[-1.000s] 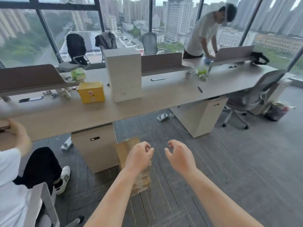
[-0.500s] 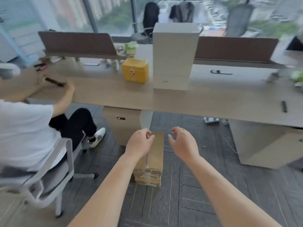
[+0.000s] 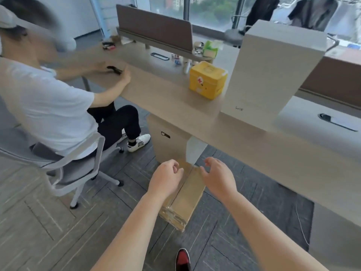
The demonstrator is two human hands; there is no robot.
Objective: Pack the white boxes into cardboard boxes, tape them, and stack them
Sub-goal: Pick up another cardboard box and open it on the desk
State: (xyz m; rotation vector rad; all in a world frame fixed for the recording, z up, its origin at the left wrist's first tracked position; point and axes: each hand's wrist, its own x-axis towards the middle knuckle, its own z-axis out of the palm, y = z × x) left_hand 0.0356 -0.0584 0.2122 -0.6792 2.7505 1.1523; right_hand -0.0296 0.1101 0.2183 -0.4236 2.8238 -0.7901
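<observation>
Here, left hand [image 3: 166, 178] and right hand [image 3: 218, 177] (fingers loosely curled, empty) hover over the cardboard stack [image 3: 188, 200].

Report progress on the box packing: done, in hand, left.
Done: nothing that shows; the white boxes stand unpacked on the desk. In hand: the left hand and right hand, both empty and loosely curled, reach over the bundle of flat cardboard on the floor; contact is unclear. Left: open a carton, pack, tape, stack.
</observation>
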